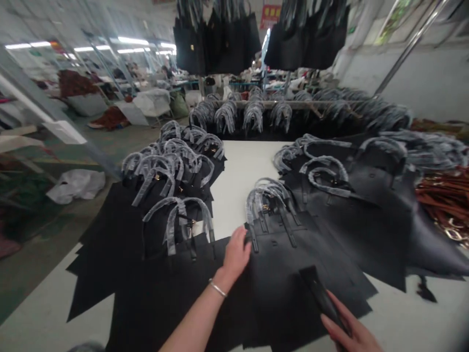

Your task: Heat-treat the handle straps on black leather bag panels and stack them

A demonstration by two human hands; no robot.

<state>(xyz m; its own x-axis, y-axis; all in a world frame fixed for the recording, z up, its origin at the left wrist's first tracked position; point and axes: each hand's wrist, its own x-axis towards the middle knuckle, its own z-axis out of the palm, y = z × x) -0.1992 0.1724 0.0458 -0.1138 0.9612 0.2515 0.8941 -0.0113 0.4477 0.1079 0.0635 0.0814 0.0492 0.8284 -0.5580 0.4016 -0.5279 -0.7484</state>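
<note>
My left hand, a bracelet at its wrist, has its fingers closed on the top edge of a black leather bag panel. Plastic-wrapped handles rise from the panels here, with small gold-coloured hardware between them. Low on the right, my right hand grips a black handheld tool with a wide flat head. The tool's head is over the panel; whether it touches cannot be made out. To the left, another handled black panel lies overlapping the stack.
More black panels with wrapped handles are piled at the left and at the right. Brown straps lie at the far right of the white table. Black bags hang overhead, and a metal post stands left.
</note>
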